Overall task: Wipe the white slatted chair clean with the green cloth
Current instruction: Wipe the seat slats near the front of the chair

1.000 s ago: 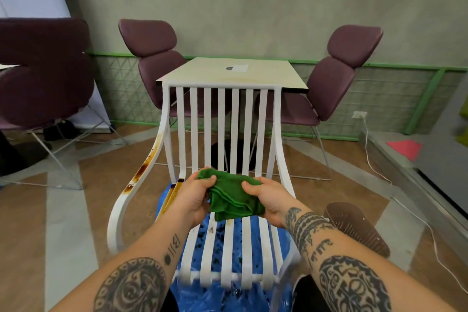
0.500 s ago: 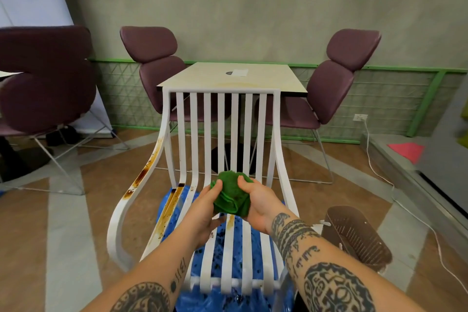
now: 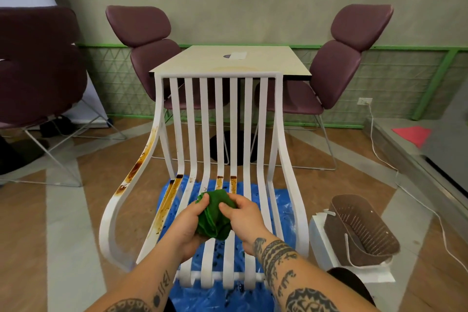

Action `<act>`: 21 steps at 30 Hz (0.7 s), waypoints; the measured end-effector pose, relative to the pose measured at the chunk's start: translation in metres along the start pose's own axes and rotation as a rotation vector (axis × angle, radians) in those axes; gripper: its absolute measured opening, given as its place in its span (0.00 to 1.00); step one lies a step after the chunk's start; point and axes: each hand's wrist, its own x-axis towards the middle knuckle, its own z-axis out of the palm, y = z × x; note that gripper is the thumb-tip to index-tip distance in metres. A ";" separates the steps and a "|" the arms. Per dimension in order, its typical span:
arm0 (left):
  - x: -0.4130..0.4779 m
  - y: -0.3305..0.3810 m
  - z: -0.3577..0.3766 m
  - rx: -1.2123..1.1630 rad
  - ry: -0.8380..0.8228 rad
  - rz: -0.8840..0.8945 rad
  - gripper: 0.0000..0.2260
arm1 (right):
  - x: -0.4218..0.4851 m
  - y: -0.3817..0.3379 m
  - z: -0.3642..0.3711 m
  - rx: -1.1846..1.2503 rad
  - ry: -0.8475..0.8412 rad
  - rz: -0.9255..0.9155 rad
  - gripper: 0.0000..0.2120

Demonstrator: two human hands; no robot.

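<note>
Both hands (image 3: 215,220) bunching green cloth (image 3: 214,215), chair (image 3: 263,134) stained

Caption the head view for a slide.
Both hands, left and right, bunch the green cloth above the stained white slatted chair.

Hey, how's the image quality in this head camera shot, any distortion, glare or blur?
Head view: wide-angle lens bows the white slatted chair outward; light is soft and even; the blue plastic sheet shows glossy sheen; both hands and the green cloth are sharp.
</note>
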 end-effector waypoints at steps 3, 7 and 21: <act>0.015 -0.008 0.004 -0.102 0.008 0.026 0.21 | 0.019 0.007 0.004 0.180 0.101 0.102 0.09; 0.046 -0.015 0.010 -0.149 0.131 0.062 0.18 | 0.046 0.021 0.009 0.336 0.098 0.217 0.10; 0.219 0.018 -0.020 0.393 0.453 0.156 0.20 | 0.227 0.055 -0.068 -0.326 0.459 0.185 0.16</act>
